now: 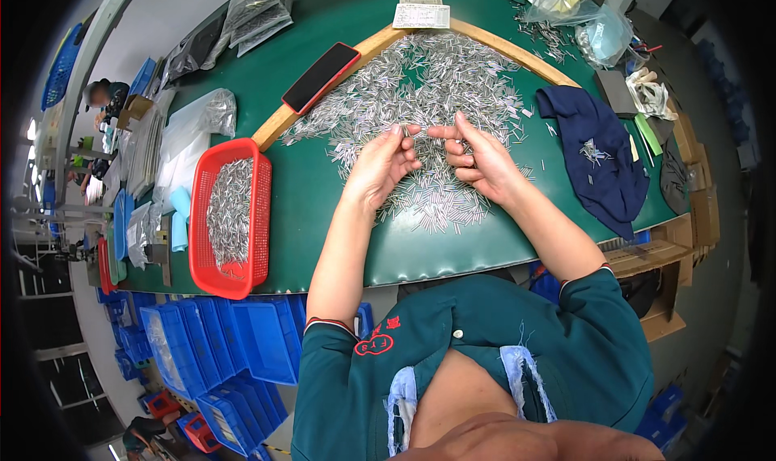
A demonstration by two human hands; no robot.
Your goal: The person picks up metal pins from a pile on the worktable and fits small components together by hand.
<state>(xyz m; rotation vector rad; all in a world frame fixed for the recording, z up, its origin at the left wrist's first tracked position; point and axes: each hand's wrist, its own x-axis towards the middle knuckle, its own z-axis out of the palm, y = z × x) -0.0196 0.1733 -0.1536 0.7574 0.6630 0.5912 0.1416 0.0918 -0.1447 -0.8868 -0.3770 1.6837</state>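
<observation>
A: Nearest the camera: the wearer's dark green shirt (339, 396); beyond it, the green surface (311, 243). Where are the metal pins (440, 206)?

B: Loose heap mid-surface, under and around both hands, spreading far toward the wooden strips (517, 55). More in the red basket (259, 243), left; a few on the navy cloth (610, 194), right

A: State of the hands?

B: Left hand (381, 163): thumb and forefinger nearly together, other fingers loosely curled. Right hand (487, 162): forefinger pointing left, thumb raised apart from it, rest curled. Cannot tell whether either has hold of a pin; too small

A: How would one handle?

B: Judging by looks: very light singly, stiff, not fragile, smooth enough to slip and roll. Best taken mid-length between thumb and forefinger tips; the crowded heap probably makes singling one out fiddly. Basketful likely far heavier; hold that by its rim
</observation>
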